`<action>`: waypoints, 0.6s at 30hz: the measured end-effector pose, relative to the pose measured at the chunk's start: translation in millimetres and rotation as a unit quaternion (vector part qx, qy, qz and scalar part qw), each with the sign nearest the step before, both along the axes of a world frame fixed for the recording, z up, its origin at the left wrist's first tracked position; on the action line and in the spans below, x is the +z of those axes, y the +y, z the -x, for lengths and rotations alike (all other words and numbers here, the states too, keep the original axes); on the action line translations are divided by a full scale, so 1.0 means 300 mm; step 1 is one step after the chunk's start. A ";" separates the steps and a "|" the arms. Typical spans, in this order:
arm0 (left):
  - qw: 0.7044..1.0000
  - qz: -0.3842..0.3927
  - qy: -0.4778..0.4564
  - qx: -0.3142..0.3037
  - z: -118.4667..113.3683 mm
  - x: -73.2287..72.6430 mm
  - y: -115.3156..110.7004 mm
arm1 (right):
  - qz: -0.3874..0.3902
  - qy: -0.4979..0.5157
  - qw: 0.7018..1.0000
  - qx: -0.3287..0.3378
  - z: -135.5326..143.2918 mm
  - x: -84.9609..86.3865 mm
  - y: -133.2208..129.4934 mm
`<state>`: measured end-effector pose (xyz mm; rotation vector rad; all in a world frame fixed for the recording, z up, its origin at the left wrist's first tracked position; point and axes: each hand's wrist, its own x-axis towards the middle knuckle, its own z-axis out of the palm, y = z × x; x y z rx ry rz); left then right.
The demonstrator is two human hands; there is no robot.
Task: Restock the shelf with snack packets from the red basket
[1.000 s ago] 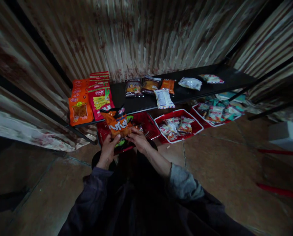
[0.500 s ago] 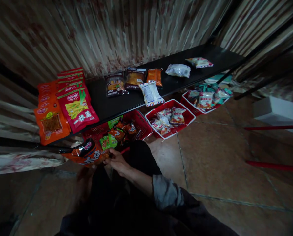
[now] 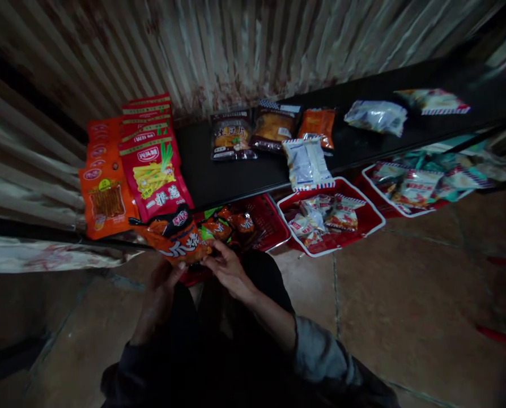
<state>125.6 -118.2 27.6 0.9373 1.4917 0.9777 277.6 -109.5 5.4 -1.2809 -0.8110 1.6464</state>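
An orange and black snack bag (image 3: 178,241) is held between my two hands, in front of the shelf's left part. My left hand (image 3: 159,292) grips its lower edge, thumb on the front; its other fingers are hidden behind. With bent fingers, my right hand (image 3: 229,272) pinches the bag's right end. Just beyond sits a red basket (image 3: 273,226) holding orange and green snack bags, partly covered by the bag. Red snack packets (image 3: 154,178) and orange snack packets (image 3: 108,198) lie in overlapping rows on the shelf, close to the held bag.
The black shelf (image 3: 202,184) also carries brown chip bags (image 3: 232,136), an orange packet (image 3: 316,127) and several white packets (image 3: 307,161). Below its edge stand a second red basket (image 3: 333,243) and a third basket (image 3: 418,212), both with snack bags. Pleated curtain (image 3: 236,51) hangs behind.
The snack bag has risen toward the shelf edge in my hands. My left hand, dim and low before, now shows clearly at the bag. The view has shifted, moving the shelf goods rightward.
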 end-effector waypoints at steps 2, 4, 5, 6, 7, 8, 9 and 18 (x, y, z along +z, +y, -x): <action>1.000 -0.015 -0.012 -0.009 -0.020 0.005 0.025 | -0.014 0.001 1.000 -0.011 -0.030 0.037 0.019; 1.000 -0.028 0.009 -0.007 -0.045 0.015 0.051 | -0.030 0.000 0.999 -0.023 -0.061 0.067 0.032; 1.000 -0.025 0.012 -0.015 -0.059 0.022 0.065 | -0.038 0.008 0.999 -0.025 -0.076 0.078 0.040; 1.000 -0.020 0.007 -0.013 -0.075 0.031 0.082 | -0.046 0.020 0.998 -0.029 -0.091 0.088 0.051; 1.000 -0.018 -0.003 -0.005 -0.093 0.042 0.101 | -0.055 0.032 0.997 -0.034 -0.107 0.097 0.066; 1.000 -0.022 -0.017 0.006 -0.113 0.054 0.124 | -0.063 0.041 0.996 -0.040 -0.123 0.105 0.086; 0.999 -0.030 -0.033 0.017 -0.134 0.068 0.150 | -0.070 0.046 0.995 -0.048 -0.139 0.113 0.112; 0.988 -0.096 -0.111 0.052 -0.300 0.158 0.413 | -0.129 0.031 0.985 -0.113 -0.233 0.186 0.373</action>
